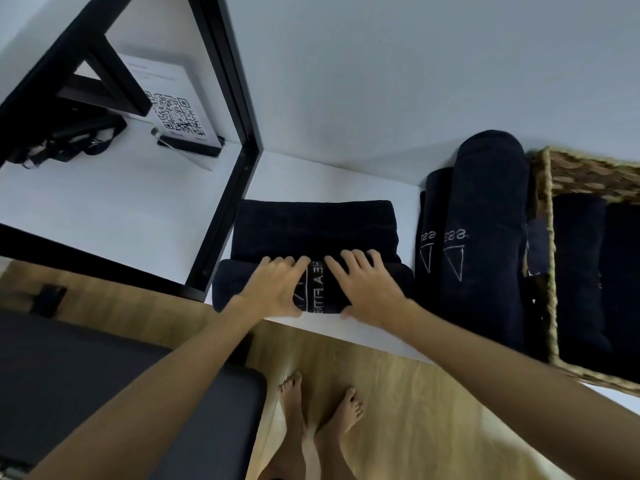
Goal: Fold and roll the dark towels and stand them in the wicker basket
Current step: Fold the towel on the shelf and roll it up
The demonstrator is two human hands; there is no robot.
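Two hands, left hand and right hand, grasp a half-rolled dark towel; rolling tight and even should help.

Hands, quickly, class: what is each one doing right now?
Left hand: fingers curled over the half-rolled towel, gripping the roll.
Right hand: the same, gripping the roll beside the left.

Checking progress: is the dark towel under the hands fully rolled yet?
Partly rolled. The dark towel has a thick roll at its near edge under the left hand and right hand; its far part lies flat.
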